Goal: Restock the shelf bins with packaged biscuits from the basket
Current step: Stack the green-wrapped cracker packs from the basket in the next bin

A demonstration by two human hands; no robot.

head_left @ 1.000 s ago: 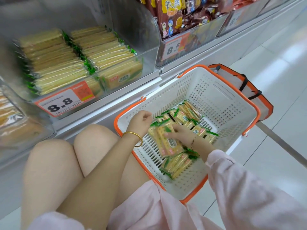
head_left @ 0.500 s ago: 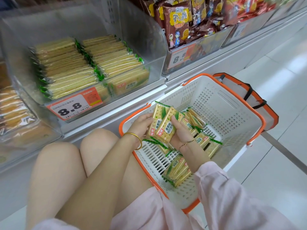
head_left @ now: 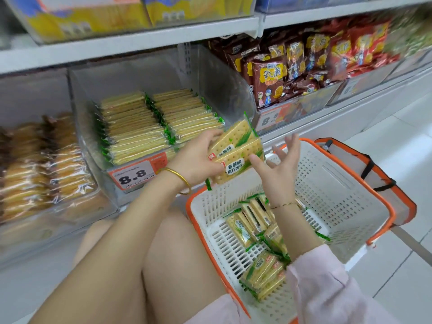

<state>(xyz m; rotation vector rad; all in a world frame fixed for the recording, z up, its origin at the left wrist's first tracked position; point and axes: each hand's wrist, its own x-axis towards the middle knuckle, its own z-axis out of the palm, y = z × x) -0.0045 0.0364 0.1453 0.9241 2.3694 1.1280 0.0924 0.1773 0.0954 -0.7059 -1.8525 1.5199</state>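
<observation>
Biscuit packets (head_left: 236, 152) clasped in left hand (head_left: 198, 160) grip, right hand (head_left: 279, 168) splayed open beside them

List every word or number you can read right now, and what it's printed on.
"8.8": orange-and-white price tag on the clear plastic cracker bin.
"香葱味 梳打饼干": green-striped cracker packets shut in the left hand.
"掌心脆": brown snack bag.
"8.": blurred tag, partly hidden.
Packets in the white basket: too blurred to read.
</observation>
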